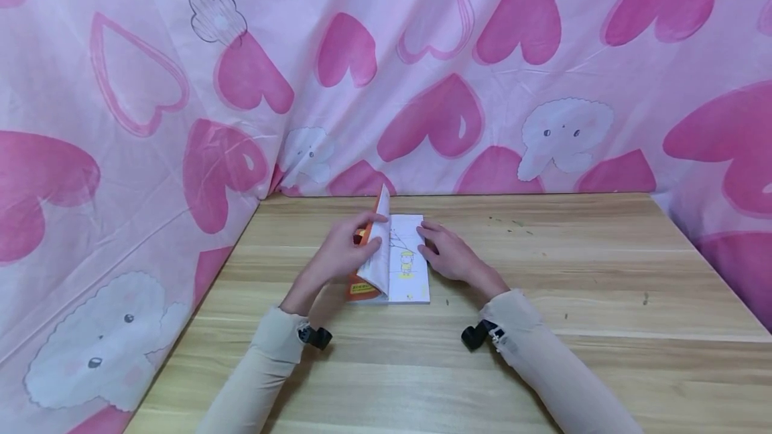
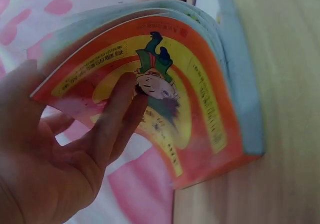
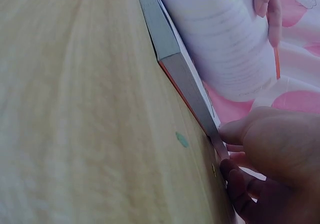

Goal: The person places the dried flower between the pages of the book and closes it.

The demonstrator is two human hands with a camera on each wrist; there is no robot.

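A thick book point(image 1: 410, 280) lies partly opened on the table, its orange-red cover point(image 2: 210, 159) and a bunch of pages lifted and bent on the left side. My left hand point(image 1: 340, 250) grips this raised part, fingers on the outside of the cover and thumb on the page side. On the right-hand page, a small yellow cartoon drawing point(image 1: 407, 261) shows. My right hand point(image 1: 449, 256) pinches the book's right edge, and in the right wrist view its thumb point(image 3: 232, 131) is on the page side with the other fingers curled below.
The book sits on a wood-grain table point(image 1: 386, 367). Behind and to the left hangs a pink cloth point(image 1: 374, 112) with hearts. Small dark and green specks point(image 3: 181, 139) mark the tabletop. A black wrist camera point(image 1: 315, 337) is strapped to each forearm.
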